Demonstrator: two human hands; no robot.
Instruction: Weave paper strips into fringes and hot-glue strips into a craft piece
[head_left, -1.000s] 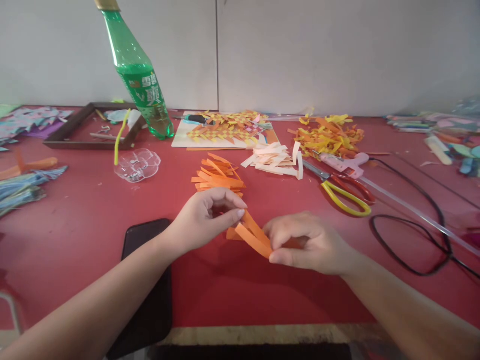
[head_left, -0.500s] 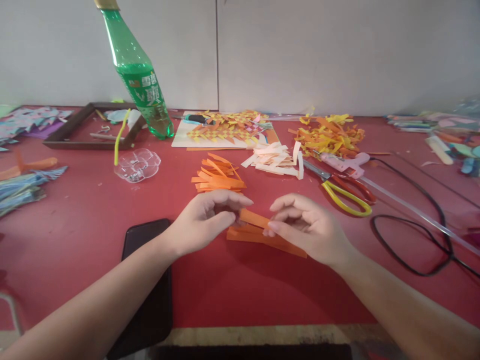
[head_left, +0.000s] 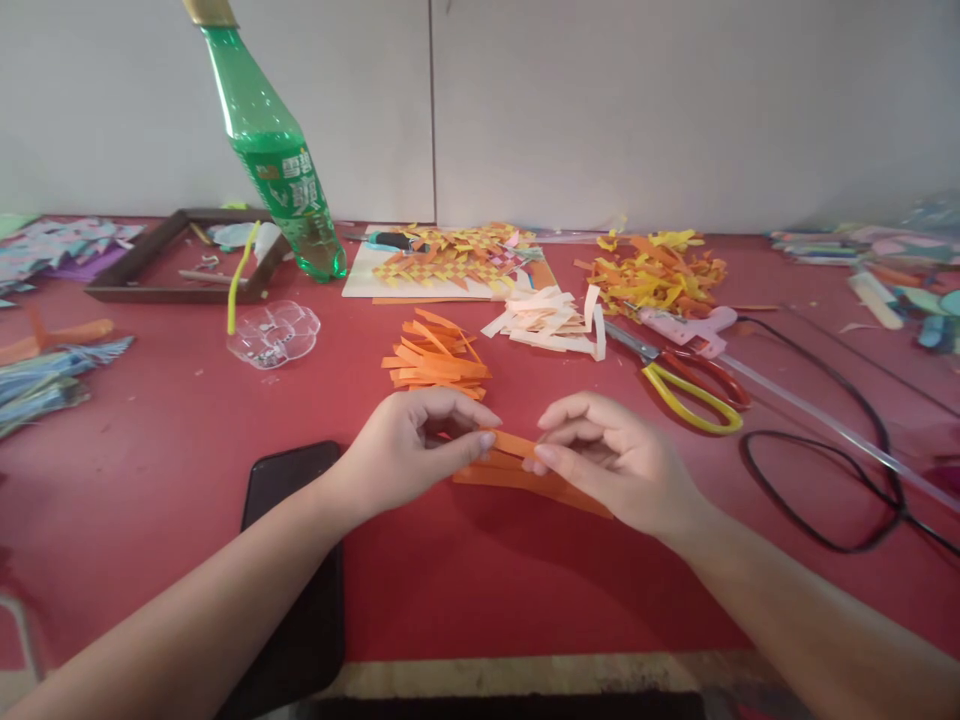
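Observation:
Between my two hands a short orange paper strip (head_left: 514, 443) is stretched a little above the table. My left hand (head_left: 420, 440) pinches its left end between thumb and fingers. At the other end, the thumb and fingertips of my right hand (head_left: 615, 455) are closed on the strip. Beneath it, longer orange paper strips (head_left: 540, 482) lie on the red table, partly covered by my hands. Just beyond my left hand is a pile of folded orange strips (head_left: 435, 352). Farther back sits a pile of pale pink strips (head_left: 547, 320).
Scissors (head_left: 694, 390) and a pink glue gun (head_left: 690, 328) with a black cord (head_left: 817, 545) lie right. A phone (head_left: 300, 590) is under my left forearm. Behind stand a green bottle (head_left: 277, 170), a wooden frame (head_left: 112, 290), a clear dish (head_left: 274, 335) and yellow-orange paper pieces (head_left: 660, 275).
My left thumb has moved onto the left end of the orange strip and pressed against the fingers. My right hand has stayed almost in place.

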